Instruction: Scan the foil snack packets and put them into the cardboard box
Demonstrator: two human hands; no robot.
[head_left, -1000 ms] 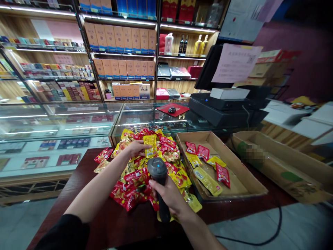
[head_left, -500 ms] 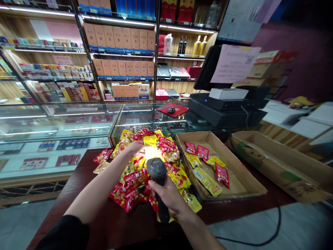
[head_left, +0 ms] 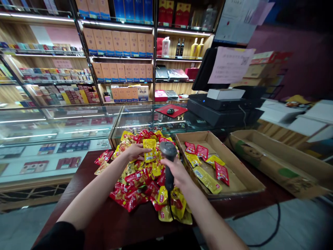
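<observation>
Left hand (head_left: 135, 151) pinches a yellow sachet (head_left: 150, 151), right hand (head_left: 177, 172) grips a barcode scanner (head_left: 168, 152); its cord (head_left: 170, 205) could snag packets (head_left: 179, 205) at 6 o'clock.

yellow snack packet (head_left: 150, 150) | pinched upright atop pile (head_left: 135, 181) | black barcode scanner (head_left: 168, 154) | held just beside it

the snack sachets (head_left: 135, 178) heaped on the dark maroon table (head_left: 104, 217) are glossy red and bright yellow, with a plain yellow sachet (head_left: 150, 150) near the top of the heap, and the barcode scanner (head_left: 169, 151) is charcoal grey. toward the table's right edge, the cardboard tray (head_left: 229, 166) is plain tan, and the tan cardboard box (head_left: 273, 156) just beside it carries green printed patches.
</observation>
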